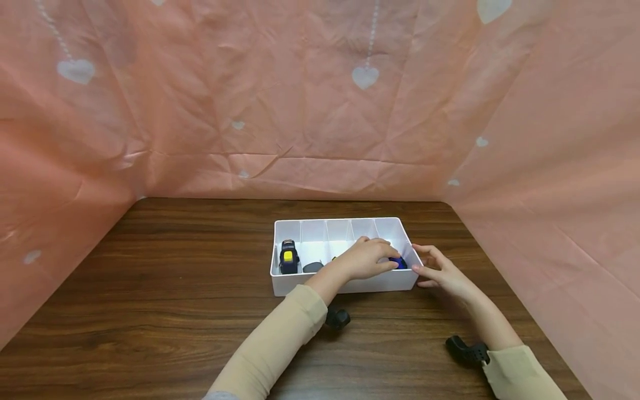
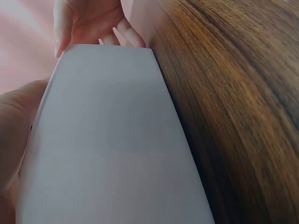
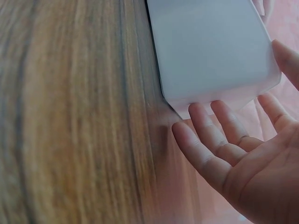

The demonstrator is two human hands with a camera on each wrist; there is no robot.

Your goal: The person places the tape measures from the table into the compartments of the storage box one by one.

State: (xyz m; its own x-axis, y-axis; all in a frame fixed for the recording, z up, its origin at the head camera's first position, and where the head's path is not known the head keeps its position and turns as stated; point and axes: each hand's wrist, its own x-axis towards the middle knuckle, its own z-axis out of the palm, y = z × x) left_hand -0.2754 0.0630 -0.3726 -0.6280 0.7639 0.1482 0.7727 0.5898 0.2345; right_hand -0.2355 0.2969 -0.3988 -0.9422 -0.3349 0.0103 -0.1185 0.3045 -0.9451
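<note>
A long white divided box [image 1: 295,284] stands on the table. My left hand [image 1: 367,258] reaches over its front wall into the rightmost compartment. There the thumb and fingers pinch a small blue object [image 1: 398,262], mostly covered by the hand, so its kind does not show. At the box's right end, my right hand [image 1: 445,275] touches the wall with fairly straight fingers, the thumb by the front corner. In the right wrist view the fingertips [image 3: 198,112] spread along the white end wall. The left wrist view is largely filled by the box's front side [image 2: 117,130].
The leftmost compartment holds an upright black object with a yellow patch [image 1: 288,258]. Beside it lies a dark grey rounded item [image 1: 313,267]. Black wrist-camera parts [image 1: 338,318] hang below the sleeves. Pink cloth [image 1: 300,111] encloses the wooden table [image 1: 175,278].
</note>
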